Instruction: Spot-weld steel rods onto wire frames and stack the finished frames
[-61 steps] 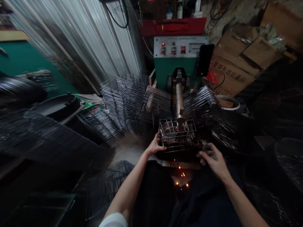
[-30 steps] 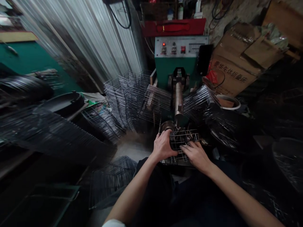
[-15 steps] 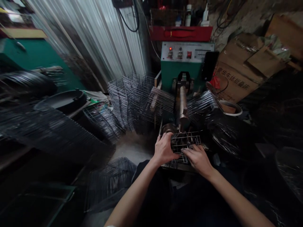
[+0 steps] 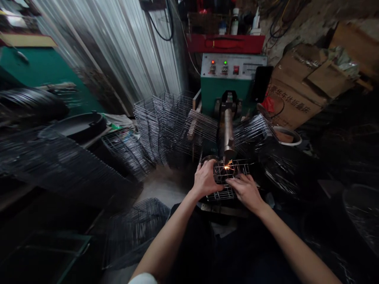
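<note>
Close in front, gripped the wire frame (image 4: 221, 194) by its left side with the left hand (image 4: 205, 180), by its near edge with the right hand (image 4: 247, 193). Judged it light, stiff, thin-barred, best taken by outer bars, clear of the sparks (image 4: 227, 167). Beyond, saw smooth steel rod (image 4: 228, 128) above it, stacked wire racks (image 4: 149, 128), green machine (image 4: 212, 88), creased cardboard (image 4: 291, 103).

Chinese characters "豪华午休折叠床" in dark print on the cardboard box (image 4: 291, 103), faint small lettering on the machine's control panel (image 4: 247, 60), too small to read
</note>
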Available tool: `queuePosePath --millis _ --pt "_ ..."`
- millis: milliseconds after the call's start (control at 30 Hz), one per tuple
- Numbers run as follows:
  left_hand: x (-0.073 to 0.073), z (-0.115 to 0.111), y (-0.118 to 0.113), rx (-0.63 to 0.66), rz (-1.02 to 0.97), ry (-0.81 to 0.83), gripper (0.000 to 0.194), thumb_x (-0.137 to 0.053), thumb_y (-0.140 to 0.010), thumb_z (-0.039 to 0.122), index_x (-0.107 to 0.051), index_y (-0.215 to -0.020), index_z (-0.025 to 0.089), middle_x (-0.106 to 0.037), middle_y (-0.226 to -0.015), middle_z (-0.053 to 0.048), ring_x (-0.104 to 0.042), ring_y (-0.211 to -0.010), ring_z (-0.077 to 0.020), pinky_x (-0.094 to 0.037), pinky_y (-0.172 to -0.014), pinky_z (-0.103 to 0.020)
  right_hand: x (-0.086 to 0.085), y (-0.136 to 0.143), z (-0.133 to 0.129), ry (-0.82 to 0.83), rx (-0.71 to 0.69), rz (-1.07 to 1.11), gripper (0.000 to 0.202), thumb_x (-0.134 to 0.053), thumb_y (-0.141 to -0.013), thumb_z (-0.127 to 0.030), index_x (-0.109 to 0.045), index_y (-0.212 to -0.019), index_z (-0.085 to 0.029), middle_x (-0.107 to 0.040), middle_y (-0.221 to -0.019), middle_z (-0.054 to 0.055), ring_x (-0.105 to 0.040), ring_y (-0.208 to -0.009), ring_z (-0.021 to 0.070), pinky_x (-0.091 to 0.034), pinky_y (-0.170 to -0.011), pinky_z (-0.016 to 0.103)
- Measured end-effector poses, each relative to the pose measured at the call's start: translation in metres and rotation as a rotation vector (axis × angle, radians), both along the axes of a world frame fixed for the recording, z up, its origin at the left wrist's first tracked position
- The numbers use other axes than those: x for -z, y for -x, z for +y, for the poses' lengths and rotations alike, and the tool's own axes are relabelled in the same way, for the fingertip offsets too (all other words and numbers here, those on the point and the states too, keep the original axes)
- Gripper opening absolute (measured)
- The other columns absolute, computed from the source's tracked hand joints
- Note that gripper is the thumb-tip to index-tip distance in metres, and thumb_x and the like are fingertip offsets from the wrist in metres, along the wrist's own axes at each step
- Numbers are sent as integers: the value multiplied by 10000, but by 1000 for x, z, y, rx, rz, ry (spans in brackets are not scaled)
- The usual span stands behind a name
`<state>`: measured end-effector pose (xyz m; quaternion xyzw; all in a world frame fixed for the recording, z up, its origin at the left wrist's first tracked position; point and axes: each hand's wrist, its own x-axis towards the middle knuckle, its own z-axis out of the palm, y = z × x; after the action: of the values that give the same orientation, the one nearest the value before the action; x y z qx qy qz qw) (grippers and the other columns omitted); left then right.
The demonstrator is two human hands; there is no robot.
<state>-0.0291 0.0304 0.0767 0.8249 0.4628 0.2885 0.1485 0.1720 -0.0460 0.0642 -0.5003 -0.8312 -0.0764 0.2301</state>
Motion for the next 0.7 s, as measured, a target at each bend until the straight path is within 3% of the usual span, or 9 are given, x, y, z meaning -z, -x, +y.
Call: queuePosePath --millis 167,333,567,700 --pt "-4 7 -2 -10 14 15 974 -865 -494 508 -374 -1299 264 -619 -1261 -65 -598 -1190 -306 -307 -1163 -523 -3 3 4 6 61 28 235 -554 -972 -169 -664 -1173 -219 -736 -1052 55 -575 -978 233 -347 -831 355" --pt "-14 28 -6 -23 45 36 969 -861 -502 516 -361 -1293 265 -626 -1252 -71 -604 -1180 -321 -331 -1137 -536 -3 1 28 -34 151 -11 110 -560 -980 -235 -665 -985 -200 -683 -898 62 -544 -873 228 -337 -785 329" --pt "-16 46 -6 -15 65 52 999 -870 -485 542 -347 -1295 283 -638 -1263 -75 -616 -1157 -339 -424 -1052 -487 -3 -7 43 -92 202 -40 181 -596 -965 -346 -658 -898 -190 -652 -923 82 -529 -921 251 -342 -803 342" --pt "-16 62 -8 -25 93 68 986 -867 -499 502 -337 -1301 281 -646 -1244 -81 -633 -1127 -347 -431 -1040 -499 -8 -10 56 -61 237 -78 121 -599 -956 -267 -674 -925 -178 -651 -952 99 -534 -912 252 -356 -788 349"
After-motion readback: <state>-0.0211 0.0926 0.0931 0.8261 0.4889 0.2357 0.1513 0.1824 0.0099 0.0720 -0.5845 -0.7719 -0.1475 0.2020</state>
